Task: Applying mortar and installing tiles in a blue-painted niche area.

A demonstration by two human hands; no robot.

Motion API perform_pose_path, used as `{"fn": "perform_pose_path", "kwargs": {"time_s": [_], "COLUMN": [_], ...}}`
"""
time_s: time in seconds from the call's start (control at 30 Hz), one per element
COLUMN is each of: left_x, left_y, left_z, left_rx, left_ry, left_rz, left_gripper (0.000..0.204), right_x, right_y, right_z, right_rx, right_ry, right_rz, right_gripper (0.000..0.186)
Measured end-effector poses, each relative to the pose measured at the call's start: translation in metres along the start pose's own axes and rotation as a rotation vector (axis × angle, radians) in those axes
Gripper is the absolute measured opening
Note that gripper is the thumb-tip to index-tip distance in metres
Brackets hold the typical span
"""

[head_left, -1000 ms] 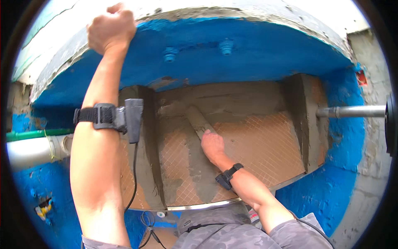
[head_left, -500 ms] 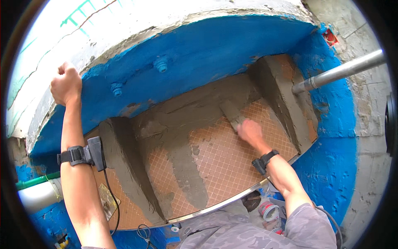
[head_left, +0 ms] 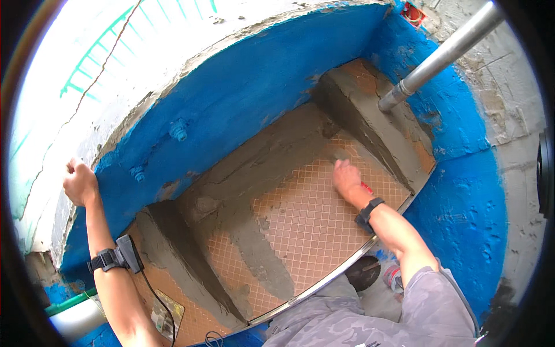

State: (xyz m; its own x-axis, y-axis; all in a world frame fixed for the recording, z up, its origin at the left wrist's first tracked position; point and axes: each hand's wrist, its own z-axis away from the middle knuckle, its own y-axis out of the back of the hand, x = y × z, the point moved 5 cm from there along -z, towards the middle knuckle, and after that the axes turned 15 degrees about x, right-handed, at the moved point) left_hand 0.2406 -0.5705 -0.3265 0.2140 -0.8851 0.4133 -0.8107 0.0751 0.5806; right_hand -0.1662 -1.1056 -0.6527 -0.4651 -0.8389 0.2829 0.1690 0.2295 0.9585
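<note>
My right hand (head_left: pixel 348 180) is closed around a trowel (head_left: pixel 366 188); a bit of its red handle shows beside my wrist. Its blade, mostly hidden past my fingers, lies by the upper right of a brown grid-patterned tile surface (head_left: pixel 312 214). Wet grey mortar (head_left: pixel 272 141) covers the back strip of that surface and a band down its left part. My left hand (head_left: pixel 80 180), curled into a fist, rests against the rough edge of the pale wall (head_left: pixel 130 130); its inner side is hidden.
Two mortar-coated ridges flank the tiles, one left (head_left: pixel 179 254) and one right (head_left: pixel 370 124). A metal pole (head_left: pixel 445 55) rises from the right ridge. Blue wall (head_left: pixel 254 75) with capped pipe stubs (head_left: pixel 178 130) stands behind. A dark bucket (head_left: pixel 363 272) is below the front edge.
The view has turned and shifted. My right hand has turned the trowel, so its blade, plainly seen before, is now mostly hidden. My left fist stays at the wall edge.
</note>
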Motion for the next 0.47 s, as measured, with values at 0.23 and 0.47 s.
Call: {"fn": "perform_pose_path", "kwargs": {"time_s": [0.23, 0.47], "left_x": [-0.002, 0.006], "left_y": [0.003, -0.003], "left_z": [-0.004, -0.003], "left_rx": [0.044, 0.048], "left_ry": [-0.008, -0.017], "left_rz": [-0.012, 0.032], "left_gripper": [0.041, 0.047], "right_x": [0.044, -0.062], "right_y": [0.023, -0.01], "right_z": [-0.033, -0.031], "right_rx": [-0.038, -0.254], "right_ry": [-0.21, -0.403], "right_rz": [-0.257, -0.713], "right_gripper": [0.03, 0.065]}}
